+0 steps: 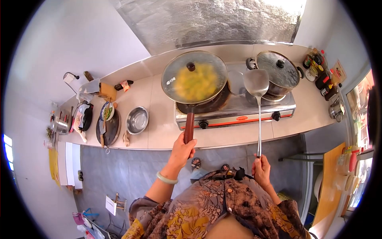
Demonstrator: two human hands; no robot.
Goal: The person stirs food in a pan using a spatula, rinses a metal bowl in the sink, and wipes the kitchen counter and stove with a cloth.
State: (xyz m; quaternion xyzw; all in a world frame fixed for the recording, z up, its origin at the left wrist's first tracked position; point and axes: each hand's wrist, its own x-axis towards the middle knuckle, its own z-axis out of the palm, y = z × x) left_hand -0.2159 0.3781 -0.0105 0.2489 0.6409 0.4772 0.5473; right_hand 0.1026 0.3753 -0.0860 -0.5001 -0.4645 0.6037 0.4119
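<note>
My left hand (183, 150) is closed around the reddish-brown handle of a frying pan (189, 124). A glass lid (169, 69) with a dark knob covers the pan, and yellow-green food shows blurred through it. The pan sits over the left burner of a two-burner gas stove (238, 121). In my right hand (261, 170) is a metal spatula (257, 84), gripped by the dark end of its long handle. Its broad blade points away from me, in front of the right burner, where a lidded pot (287, 73) stands.
Left of the stove are a steel bowl (137, 119), a round cutting board (114, 129) with a cleaver (102, 130), and a patterned bowl of cut greens (107, 111). Bottles and jars (322, 75) crowd the right corner. A wooden-topped table (329, 185) stands at my right.
</note>
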